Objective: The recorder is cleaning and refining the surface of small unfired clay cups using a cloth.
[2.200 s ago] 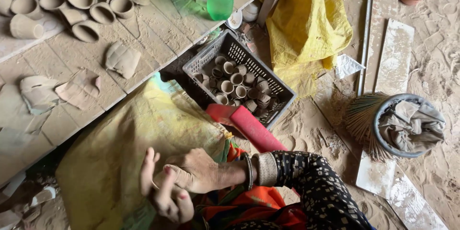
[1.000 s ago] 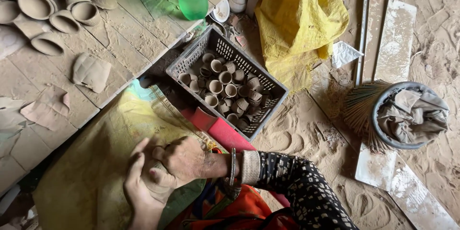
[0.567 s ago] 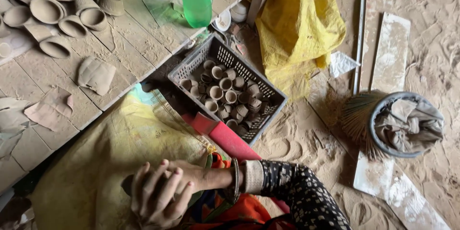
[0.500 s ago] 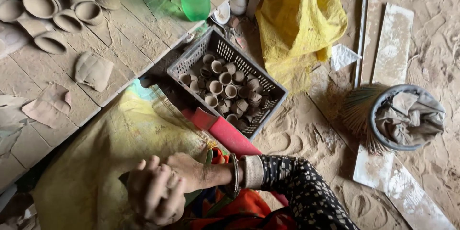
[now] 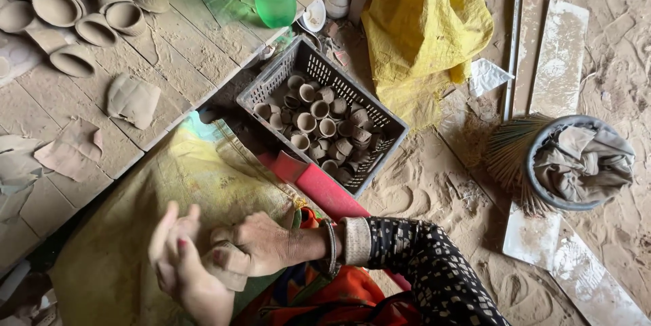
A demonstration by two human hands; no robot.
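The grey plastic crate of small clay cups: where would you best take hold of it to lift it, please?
Probably by the two short end rims of the grey crate, hands coming from above at opposite ends. The walls are slotted and the rim stands proud, while the clay cups fill the inside loosely.

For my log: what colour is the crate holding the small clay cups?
Dark grey crate, clearest in the head view.

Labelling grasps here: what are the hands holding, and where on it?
A flat piece of grey-brown clay, pressed between the right hand and left hand; right fingers fold over its upper edge.
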